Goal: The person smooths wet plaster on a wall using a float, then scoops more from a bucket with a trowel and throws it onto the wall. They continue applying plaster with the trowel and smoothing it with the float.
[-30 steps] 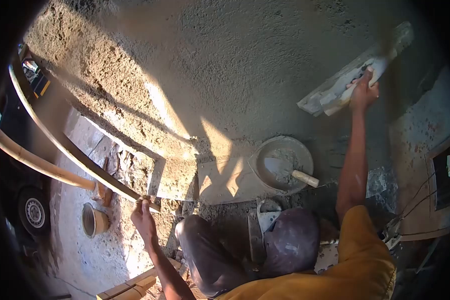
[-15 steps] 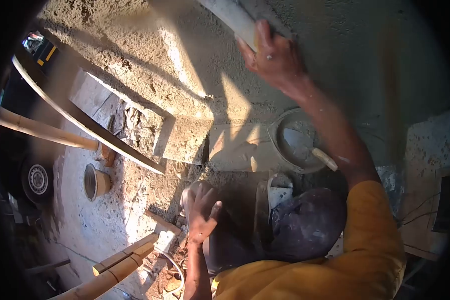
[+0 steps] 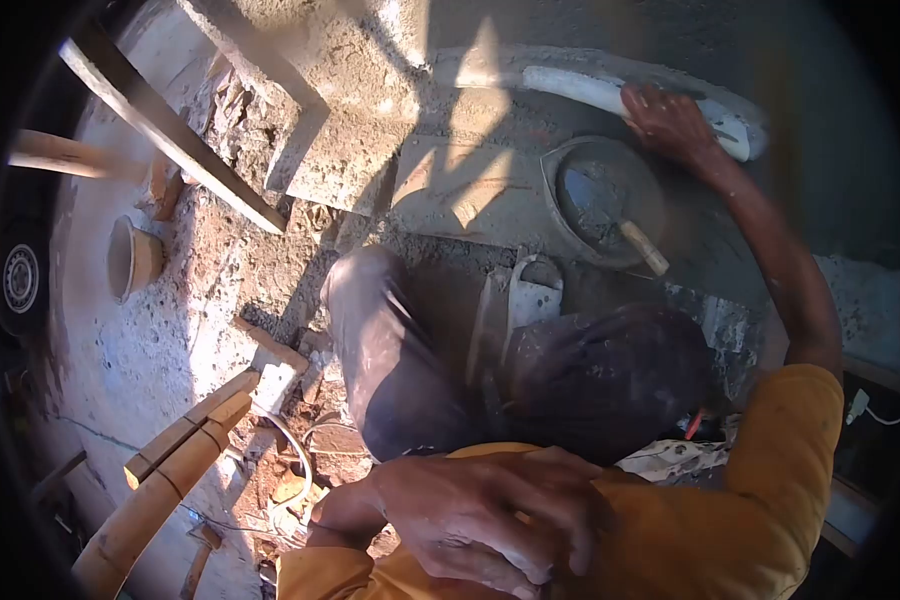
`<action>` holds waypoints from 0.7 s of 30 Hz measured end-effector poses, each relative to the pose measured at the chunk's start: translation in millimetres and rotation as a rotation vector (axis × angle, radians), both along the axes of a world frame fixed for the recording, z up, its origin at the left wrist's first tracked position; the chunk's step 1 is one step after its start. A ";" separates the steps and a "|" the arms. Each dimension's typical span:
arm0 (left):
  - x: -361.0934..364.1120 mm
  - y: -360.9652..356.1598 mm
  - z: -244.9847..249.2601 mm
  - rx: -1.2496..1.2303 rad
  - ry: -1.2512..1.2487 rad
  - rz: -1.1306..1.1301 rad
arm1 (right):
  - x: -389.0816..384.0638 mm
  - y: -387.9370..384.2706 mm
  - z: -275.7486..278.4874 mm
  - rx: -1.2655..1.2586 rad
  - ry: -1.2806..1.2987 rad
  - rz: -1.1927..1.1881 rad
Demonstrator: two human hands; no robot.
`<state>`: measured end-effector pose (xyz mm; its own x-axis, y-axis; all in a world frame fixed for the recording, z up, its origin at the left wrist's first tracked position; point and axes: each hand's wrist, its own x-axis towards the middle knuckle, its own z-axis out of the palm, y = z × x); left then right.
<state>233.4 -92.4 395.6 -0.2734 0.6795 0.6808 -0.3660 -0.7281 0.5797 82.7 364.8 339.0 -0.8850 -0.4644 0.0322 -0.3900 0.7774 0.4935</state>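
Observation:
My right hand [image 3: 670,122] is wrapped around a long pale straightedge [image 3: 580,88], its fingers over the top edge. The straightedge lies against wet grey plaster [image 3: 820,150] and looks bowed through the lens. Below that hand sits a round pan [image 3: 560,210] of grey mortar. A trowel [image 3: 595,195] rests inside, its wooden handle [image 3: 644,248] sticking out over the rim. My left hand [image 3: 490,515] is held in front of my chest over the orange shirt. Its fingers are bent and somewhat apart, with nothing visible in them.
Bamboo poles [image 3: 185,465] stand at lower left, and a curved board [image 3: 170,130] slants across upper left. A small bucket [image 3: 135,260] stands on the ground beyond them. Brick pieces and rubble [image 3: 290,450] lie beside my knee. A vehicle wheel [image 3: 20,280] shows at far left.
My right hand and the straightedge have moved right and down to just above the pan. My left hand has left my knee and come to my chest. The view has shifted.

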 end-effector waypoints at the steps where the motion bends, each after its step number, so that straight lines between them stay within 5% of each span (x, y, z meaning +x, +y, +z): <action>1: -2.5 -1.3 5.1 -0.002 -0.060 0.125 | 4.2 -2.1 4.7 -0.004 -0.023 -0.045; 3: -5.2 -4.2 11.4 0.007 -0.229 0.360 | 34.9 -10.3 17.4 -0.004 -0.087 -0.150; 8: -8.1 -1.4 21.7 0.204 -0.373 0.549 | 51.0 -69.7 58.4 -0.233 0.193 -0.019; 12: -12.8 -8.9 35.0 0.027 -0.322 0.507 | 31.1 -138.4 86.5 -0.673 0.339 -0.054; 16: -41.7 -19.4 13.0 -0.135 0.054 0.468 | 0.9 -201.1 83.3 -1.069 0.292 0.079; 18: -48.2 -22.0 -3.7 -0.466 -0.250 0.759 | -12.7 -232.9 68.5 -1.146 0.268 0.173; 21: -111.8 -14.2 -16.9 -0.763 -0.085 1.275 | -38.5 -289.5 31.7 -1.256 0.319 0.270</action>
<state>121.6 -106.6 378.7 -0.9636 0.1346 0.2310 0.2165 -0.1143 0.9696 44.2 75.4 370.7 -0.6434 -0.1250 0.7553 -0.6053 0.6871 -0.4019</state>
